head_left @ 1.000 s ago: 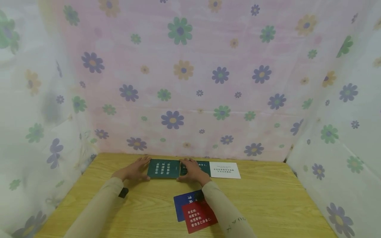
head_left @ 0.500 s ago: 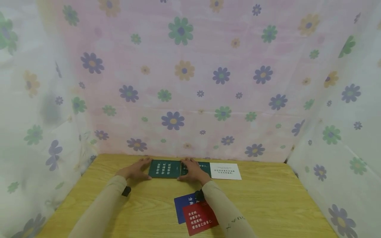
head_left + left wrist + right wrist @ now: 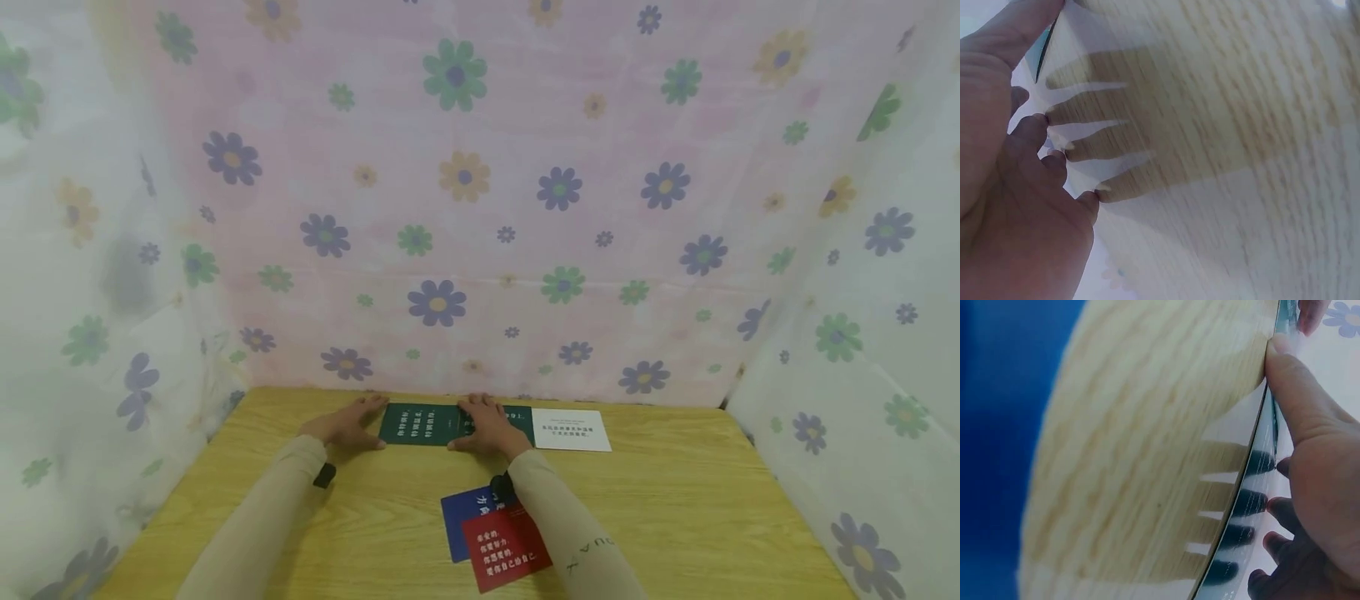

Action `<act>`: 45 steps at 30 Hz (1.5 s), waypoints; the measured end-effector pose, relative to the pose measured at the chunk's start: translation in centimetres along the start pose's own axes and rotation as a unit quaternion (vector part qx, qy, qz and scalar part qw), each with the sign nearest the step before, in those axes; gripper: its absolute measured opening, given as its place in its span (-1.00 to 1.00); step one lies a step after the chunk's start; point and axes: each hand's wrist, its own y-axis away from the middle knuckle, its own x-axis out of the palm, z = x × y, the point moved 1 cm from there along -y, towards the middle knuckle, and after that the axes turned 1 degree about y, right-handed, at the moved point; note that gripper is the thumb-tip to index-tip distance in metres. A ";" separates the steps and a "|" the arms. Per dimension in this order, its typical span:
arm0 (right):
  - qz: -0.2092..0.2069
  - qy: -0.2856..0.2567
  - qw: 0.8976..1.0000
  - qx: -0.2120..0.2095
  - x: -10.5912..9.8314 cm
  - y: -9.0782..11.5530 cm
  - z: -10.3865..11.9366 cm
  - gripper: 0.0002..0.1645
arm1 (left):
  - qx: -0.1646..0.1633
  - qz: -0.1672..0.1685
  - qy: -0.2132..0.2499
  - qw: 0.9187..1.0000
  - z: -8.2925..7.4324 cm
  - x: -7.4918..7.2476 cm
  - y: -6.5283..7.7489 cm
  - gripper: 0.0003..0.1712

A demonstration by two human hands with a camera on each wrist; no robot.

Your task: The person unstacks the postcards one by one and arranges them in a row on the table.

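A dark green card point(image 3: 420, 423) with white writing lies flat near the back edge of the table. To its right sit a second green card point(image 3: 521, 427) and a white card point(image 3: 572, 430), in one row. My left hand point(image 3: 345, 425) is at the left card's left edge, fingers spread, thumb toward the front corner. My right hand point(image 3: 489, 429) rests over the seam between the green cards, covering much of the second one. In the right wrist view, its thumb point(image 3: 1288, 381) touches the cards' front edge and its other fingers are spread over the far side.
Nearer me, a red card point(image 3: 506, 552) overlaps a blue card point(image 3: 457, 533), both partly beneath my right forearm. Behind the wooden table point(image 3: 675, 517) hangs a flowered curtain point(image 3: 502, 275), with more of it along both sides.
My left hand has moved slightly right along with the left green card, which now sits closer to the second green card. My right hand has stayed nearly in place.
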 end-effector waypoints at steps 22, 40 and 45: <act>-0.020 -0.052 0.991 -0.119 -0.5 7.8 0.6 -0.18 | 0.134 -0.134 0.001 0.982 -4.0 5.9 2.8 -0.24; 0.079 -0.084 0.990 -0.082 -0.2 17.7 -4.1 0.24 | 0.128 -0.067 -0.066 0.987 -11.1 11.3 7.3 -0.16; 0.074 -0.058 0.994 -0.056 -1.0 19.8 -5.2 0.32 | 0.142 -0.039 -0.078 0.986 -13.1 12.3 7.9 -0.12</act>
